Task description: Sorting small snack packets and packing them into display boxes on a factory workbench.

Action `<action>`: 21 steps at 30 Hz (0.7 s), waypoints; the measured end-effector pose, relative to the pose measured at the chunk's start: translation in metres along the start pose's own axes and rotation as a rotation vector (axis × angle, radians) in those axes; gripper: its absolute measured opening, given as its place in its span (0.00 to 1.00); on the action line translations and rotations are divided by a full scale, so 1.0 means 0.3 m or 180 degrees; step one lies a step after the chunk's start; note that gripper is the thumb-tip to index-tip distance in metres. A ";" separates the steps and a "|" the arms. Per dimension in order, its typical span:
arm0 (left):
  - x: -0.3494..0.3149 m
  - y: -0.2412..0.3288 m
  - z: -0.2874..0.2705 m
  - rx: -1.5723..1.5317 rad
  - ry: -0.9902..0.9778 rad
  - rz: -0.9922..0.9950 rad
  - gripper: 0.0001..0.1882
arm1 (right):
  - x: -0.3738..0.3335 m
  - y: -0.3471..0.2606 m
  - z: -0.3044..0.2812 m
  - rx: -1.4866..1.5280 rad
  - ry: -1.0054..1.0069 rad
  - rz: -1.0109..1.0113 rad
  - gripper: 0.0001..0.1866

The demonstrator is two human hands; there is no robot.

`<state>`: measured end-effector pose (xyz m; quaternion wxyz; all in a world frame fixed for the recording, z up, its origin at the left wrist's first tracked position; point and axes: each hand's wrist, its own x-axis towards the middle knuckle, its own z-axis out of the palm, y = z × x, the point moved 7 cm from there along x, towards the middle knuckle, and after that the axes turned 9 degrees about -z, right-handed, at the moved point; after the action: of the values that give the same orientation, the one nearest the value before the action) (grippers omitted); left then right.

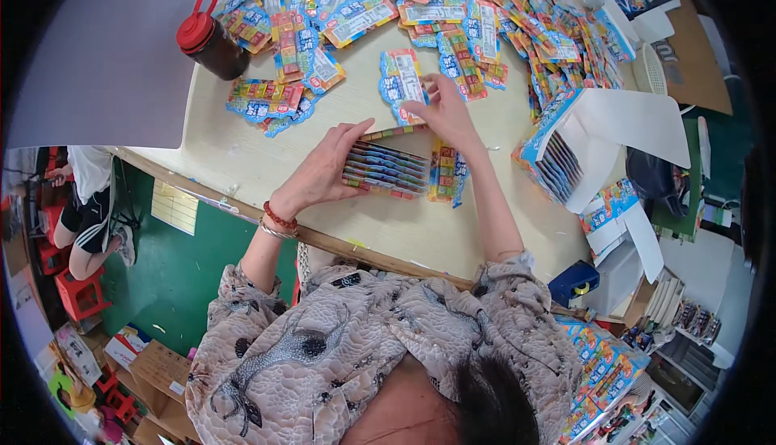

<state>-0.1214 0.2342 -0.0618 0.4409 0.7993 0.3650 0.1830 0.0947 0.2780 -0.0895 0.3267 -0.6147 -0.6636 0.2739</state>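
My left hand [325, 166] is wrapped round the left end of a stack of flat candy packs [386, 170], which stand on edge in a row on the table. Pinched in my right hand [444, 118] is one colourful candy pack [400, 81], raised just beyond the stack with its pale printed side showing. Beside the stack's right end lies another candy pack [445, 174], partly under my right forearm. Behind my right hand, a pack with coloured squares [462, 65] rests at the edge of the heap.
A big heap of candy packs [356, 12] covers the table's far side. At the right stands an open display box [558, 150] with packs inside. A dark bottle with a red lid [214, 45] stands far left, near a grey panel [97, 49]. Another person [89, 202] sits at the left.
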 end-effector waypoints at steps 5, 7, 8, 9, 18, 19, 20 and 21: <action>-0.001 -0.008 -0.004 0.0198 0.0041 -0.0007 0.46 | 0.110 -0.028 0.008 -0.1041 -0.1165 0.0109 0.46; -0.009 -0.025 0.008 0.0381 -0.0053 0.0057 0.46 | 0.138 -0.053 0.040 -0.1414 -0.1337 0.0413 0.50; -0.004 -0.020 0.011 0.0382 -0.0068 0.0074 0.46 | 0.137 -0.061 0.064 -0.1416 -0.1320 0.0429 0.50; 0.000 -0.016 0.014 0.0379 -0.0073 0.0072 0.45 | 0.138 -0.076 0.091 -0.1886 -0.1274 0.0220 0.46; -0.024 -0.023 -0.004 0.0586 0.0749 0.0094 0.57 | 0.014 -0.136 0.093 -0.0754 -0.2311 -0.1007 0.23; -0.040 0.002 -0.023 0.0984 0.1291 0.0299 0.61 | -0.019 -0.136 0.082 -0.0134 -0.2578 -0.0790 0.22; -0.041 -0.008 -0.017 0.0972 0.1286 0.0286 0.61 | -0.032 -0.125 0.070 -0.0130 -0.2593 -0.0779 0.22; -0.040 -0.028 -0.011 0.0466 0.1161 0.0342 0.63 | -0.047 -0.118 0.065 0.0527 -0.2646 -0.0501 0.21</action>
<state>-0.1350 0.2301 -0.0668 0.2978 0.8011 0.4080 0.3210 0.0576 0.2615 -0.0763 0.0996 -0.3713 -0.7595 0.5248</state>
